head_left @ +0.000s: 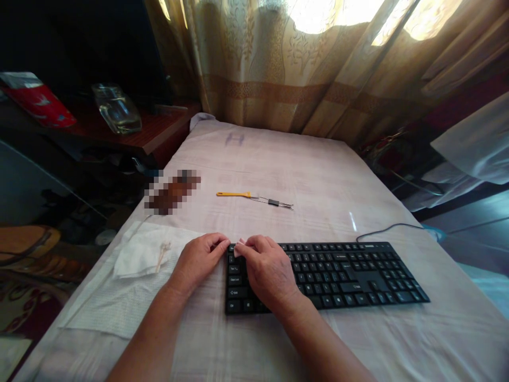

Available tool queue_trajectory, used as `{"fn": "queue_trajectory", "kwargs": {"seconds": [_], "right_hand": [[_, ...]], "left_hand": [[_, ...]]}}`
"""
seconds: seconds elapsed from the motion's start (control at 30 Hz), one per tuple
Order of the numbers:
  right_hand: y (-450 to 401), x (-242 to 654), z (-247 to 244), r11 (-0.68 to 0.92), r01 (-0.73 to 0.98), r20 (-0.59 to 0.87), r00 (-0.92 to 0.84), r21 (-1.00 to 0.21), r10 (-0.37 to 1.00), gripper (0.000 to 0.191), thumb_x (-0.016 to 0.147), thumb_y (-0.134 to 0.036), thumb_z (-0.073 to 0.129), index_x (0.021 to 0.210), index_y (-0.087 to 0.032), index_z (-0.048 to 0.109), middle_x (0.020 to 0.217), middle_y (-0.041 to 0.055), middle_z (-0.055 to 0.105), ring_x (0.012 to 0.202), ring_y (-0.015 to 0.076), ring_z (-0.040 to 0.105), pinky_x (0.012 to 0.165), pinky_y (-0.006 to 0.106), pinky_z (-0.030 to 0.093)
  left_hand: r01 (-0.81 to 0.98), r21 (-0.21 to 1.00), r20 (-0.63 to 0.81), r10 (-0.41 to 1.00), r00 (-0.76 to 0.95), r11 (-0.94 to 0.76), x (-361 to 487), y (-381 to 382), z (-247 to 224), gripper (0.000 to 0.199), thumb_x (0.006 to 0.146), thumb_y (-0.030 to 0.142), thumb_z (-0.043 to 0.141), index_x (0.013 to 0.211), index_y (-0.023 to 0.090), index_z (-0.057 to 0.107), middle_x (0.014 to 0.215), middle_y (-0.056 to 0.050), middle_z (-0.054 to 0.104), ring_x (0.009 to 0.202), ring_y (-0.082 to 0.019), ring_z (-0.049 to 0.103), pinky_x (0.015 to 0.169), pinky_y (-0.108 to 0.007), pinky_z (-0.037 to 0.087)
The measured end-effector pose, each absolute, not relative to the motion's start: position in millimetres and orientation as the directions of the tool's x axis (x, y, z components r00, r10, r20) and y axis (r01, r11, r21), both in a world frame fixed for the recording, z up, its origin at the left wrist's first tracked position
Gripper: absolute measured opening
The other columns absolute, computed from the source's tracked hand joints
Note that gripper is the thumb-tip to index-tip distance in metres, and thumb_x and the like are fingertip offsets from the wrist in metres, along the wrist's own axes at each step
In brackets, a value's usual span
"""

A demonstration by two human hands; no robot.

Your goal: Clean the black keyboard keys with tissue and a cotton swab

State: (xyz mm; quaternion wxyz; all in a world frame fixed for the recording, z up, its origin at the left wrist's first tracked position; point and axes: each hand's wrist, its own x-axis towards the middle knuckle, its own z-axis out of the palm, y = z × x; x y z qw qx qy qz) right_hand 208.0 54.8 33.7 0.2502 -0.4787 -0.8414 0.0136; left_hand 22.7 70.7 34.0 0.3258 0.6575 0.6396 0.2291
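A black keyboard [348,265] lies flat on a light checked cloth, angled slightly to the right. At its upper left corner, my left hand [204,257] has thumb and fingers closed on the edge. Pinched in my right hand [270,268] is a small folded whitish wipe [239,248], pressed against the keys at the upper left. That hand hides part of the left key block. Beyond the keyboard lie a small yellow-handled brush [233,194] and a wire keycap puller [273,202] with a dark grip, end to end.
Left of the keyboard, folded white tissue [133,257] and several cotton swabs [163,252] lie on a spread paper towel [103,302]. A blurred-out brown object [170,195] is behind them. A glass jar [117,109] stands on the side desk [159,127]. The keyboard's cable [392,226] runs right.
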Motion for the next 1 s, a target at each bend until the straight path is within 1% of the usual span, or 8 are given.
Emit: {"fn": "queue_trajectory", "kwargs": {"seconds": [0.13, 0.27, 0.4, 0.53, 0.7, 0.8, 0.87, 1.0], "right_hand": [[57.7, 205.7, 31.7, 0.53, 0.814, 0.373, -0.428, -0.238, 0.823, 0.018, 0.094, -0.018, 0.059, 0.094, -0.026, 0.075, 0.091, 0.0048, 0.069, 0.079, 0.0188, 0.059, 0.071, 0.029, 0.043], [54.6, 211.9, 30.8, 0.53, 0.81, 0.393, -0.415, -0.25, 0.82, 0.019, 0.095, -0.018, 0.057, 0.094, -0.026, 0.075, 0.089, 0.0046, 0.068, 0.077, 0.0177, 0.058, 0.072, 0.029, 0.043], [52.1, 217.9, 29.8, 0.531, 0.8, 0.413, -0.399, -0.281, 0.819, 0.023, 0.095, -0.016, 0.054, 0.098, -0.025, 0.075, 0.089, 0.0052, 0.068, 0.078, 0.0173, 0.059, 0.074, 0.028, 0.044], [52.5, 224.1, 27.9, 0.511, 0.802, 0.419, -0.368, -0.308, 0.83, 0.025, 0.094, -0.013, 0.053, 0.098, -0.024, 0.075, 0.088, 0.0054, 0.068, 0.078, 0.0181, 0.06, 0.074, 0.028, 0.046], [50.5, 229.1, 25.5, 0.485, 0.818, 0.426, -0.337, -0.309, 0.84, 0.025, 0.092, -0.012, 0.053, 0.099, -0.022, 0.075, 0.088, 0.0059, 0.069, 0.079, 0.0188, 0.062, 0.073, 0.029, 0.047], [48.5, 231.4, 25.0, 0.474, 0.824, 0.429, -0.323, -0.311, 0.843, 0.027, 0.092, -0.012, 0.051, 0.098, -0.023, 0.075, 0.088, 0.0058, 0.069, 0.079, 0.0184, 0.062, 0.073, 0.028, 0.048], [49.8, 238.3, 24.3, 0.462, 0.82, 0.436, -0.299, -0.337, 0.849, 0.029, 0.092, -0.011, 0.049, 0.098, -0.023, 0.075, 0.088, 0.0055, 0.069, 0.079, 0.018, 0.063, 0.073, 0.028, 0.049], [62.1, 275.0, 20.9, 0.379, 0.829, 0.438, -0.185, -0.411, 0.88, 0.033, 0.093, -0.013, 0.047, 0.108, -0.023, 0.074, 0.093, 0.0049, 0.071, 0.082, 0.0177, 0.066, 0.076, 0.028, 0.051]], "left_hand": [[0.698, 0.715, -0.119, 0.991, 0.062, 0.043, 22.9, 71.3, 32.9, 0.031, 0.085, 0.045, 0.05, 0.082, 0.025, 0.074, 0.084, 0.0, 0.077, 0.081, -0.021, 0.069, 0.073, -0.029, 0.048], [0.689, 0.723, -0.124, 0.991, 0.054, 0.053, 22.6, 71.1, 34.2, 0.031, 0.085, 0.046, 0.05, 0.08, 0.025, 0.073, 0.082, 0.0, 0.076, 0.08, -0.021, 0.069, 0.073, -0.03, 0.047], [0.694, 0.717, -0.13, 0.99, 0.049, 0.06, 23.3, 71.1, 35.3, 0.032, 0.084, 0.047, 0.05, 0.079, 0.025, 0.072, 0.08, 0.001, 0.076, 0.079, -0.021, 0.069, 0.072, -0.03, 0.046], [0.707, 0.705, -0.129, 0.99, 0.05, 0.056, 23.4, 71.2, 33.9, 0.034, 0.085, 0.048, 0.048, 0.081, 0.025, 0.073, 0.083, 0.001, 0.077, 0.08, -0.021, 0.069, 0.073, -0.03, 0.047], [0.685, 0.724, -0.153, 0.987, 0.044, 0.081, 23.0, 71.4, 33.1, 0.034, 0.083, 0.05, 0.05, 0.081, 0.026, 0.074, 0.082, 0.001, 0.077, 0.08, -0.022, 0.07, 0.074, -0.031, 0.048], [0.669, 0.738, -0.159, 0.986, 0.045, 0.089, 22.4, 71.3, 33.3, 0.035, 0.082, 0.051, 0.052, 0.083, 0.026, 0.075, 0.085, 0.0, 0.078, 0.083, -0.023, 0.071, 0.077, -0.032, 0.05], [0.66, 0.745, -0.165, 0.986, 0.035, 0.101, 21.3, 71.2, 33.1, 0.036, 0.081, 0.053, 0.053, 0.085, 0.026, 0.077, 0.089, -0.001, 0.079, 0.087, -0.025, 0.072, 0.08, -0.034, 0.051], [0.649, 0.746, -0.19, 0.982, -0.011, 0.152, 17.9, 71.3, 31.2, 0.038, 0.079, 0.055, 0.056, 0.089, 0.026, 0.078, 0.092, -0.002, 0.08, 0.089, -0.026, 0.072, 0.083, -0.035, 0.051]]}}
